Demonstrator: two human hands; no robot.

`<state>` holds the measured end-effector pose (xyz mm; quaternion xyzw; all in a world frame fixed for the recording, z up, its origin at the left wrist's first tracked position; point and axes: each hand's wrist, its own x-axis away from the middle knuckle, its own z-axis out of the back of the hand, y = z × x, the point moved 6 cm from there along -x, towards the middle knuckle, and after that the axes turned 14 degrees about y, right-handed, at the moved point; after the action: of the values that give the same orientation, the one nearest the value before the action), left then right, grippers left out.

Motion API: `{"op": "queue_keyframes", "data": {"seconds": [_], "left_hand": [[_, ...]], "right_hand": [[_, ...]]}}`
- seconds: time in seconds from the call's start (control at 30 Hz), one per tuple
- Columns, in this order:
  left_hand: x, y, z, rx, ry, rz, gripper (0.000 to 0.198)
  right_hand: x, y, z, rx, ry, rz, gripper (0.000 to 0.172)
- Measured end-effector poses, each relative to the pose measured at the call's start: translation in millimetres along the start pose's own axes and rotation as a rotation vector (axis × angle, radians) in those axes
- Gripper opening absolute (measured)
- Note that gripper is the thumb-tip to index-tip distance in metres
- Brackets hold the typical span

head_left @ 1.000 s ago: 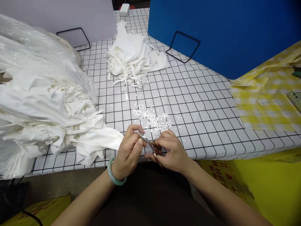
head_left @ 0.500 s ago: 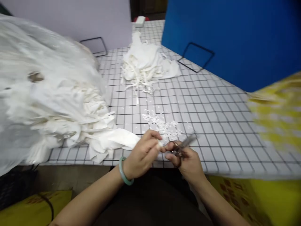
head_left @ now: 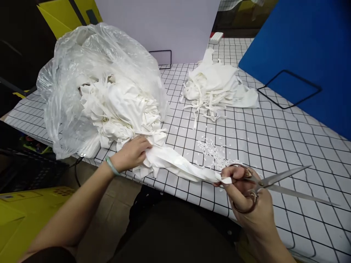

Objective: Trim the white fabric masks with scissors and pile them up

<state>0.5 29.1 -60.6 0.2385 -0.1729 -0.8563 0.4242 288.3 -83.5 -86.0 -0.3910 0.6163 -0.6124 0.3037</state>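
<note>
My right hand has its fingers through the handles of a pair of scissors, whose blades point right and stand apart. Its thumb and fingers also pinch the end of a long white cloth piece. That piece stretches left across the table to my left hand, which wears a pale green bangle. The fingers of my left hand are closed on the cloth beside a heap of white fabric spilling from a clear plastic bag. Small white clippings lie scattered beyond the stretched piece.
A second pile of white cloth pieces lies farther back on the checked tablecloth. Behind stand a pale lilac panel and a blue panel, each near a black wire stand. A yellow box is on the floor at left.
My hands have moved apart: the left to the fabric heap, the right toward the right with the scissors and the cloth end. The scissor blades now stand apart. The view has shifted left.
</note>
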Motion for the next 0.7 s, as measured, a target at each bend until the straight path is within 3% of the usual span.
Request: {"op": "queue_keyframes", "data": {"seconds": [0.07, 0.2, 0.33, 0.4, 0.47, 0.53, 0.6, 0.7], "left_hand": [[4, -15, 4.3, -0.087, -0.124, -0.018, 0.020], [10, -22, 9.6, -0.172, -0.240, -0.002, 0.018], [12, -13, 22.1, -0.174, -0.283, 0.062, 0.023], [8, 5, 29.6, -0.056, -0.284, 0.103, 0.029], [-1, 29, 34.8, 0.201, -0.245, 0.194, 0.032], [-10, 53, 33.0, 0.515, -0.235, 0.307, 0.032], [-16, 69, 25.0, 0.749, -0.304, 0.404, 0.028], [-16, 75, 16.2, 0.828, -0.435, 0.461, 0.024]], "right_hand": [[-1, -10, -3, -0.043, -0.005, 0.033, 0.029], [-7, -30, -8, -0.147, -0.005, 0.079, 0.032], [-6, -31, -20, -0.074, -0.201, 0.064, 0.029], [-1, -23, -33, 0.099, -0.271, 0.072, 0.027], [5, -16, -51, 0.207, -0.262, 0.113, 0.035], [11, -10, -75, 0.144, -0.278, 0.133, 0.041], [14, -2, -99, 0.011, -0.354, 0.065, 0.038], [3, 3, -112, -0.174, -0.372, -0.083, 0.034]]}}
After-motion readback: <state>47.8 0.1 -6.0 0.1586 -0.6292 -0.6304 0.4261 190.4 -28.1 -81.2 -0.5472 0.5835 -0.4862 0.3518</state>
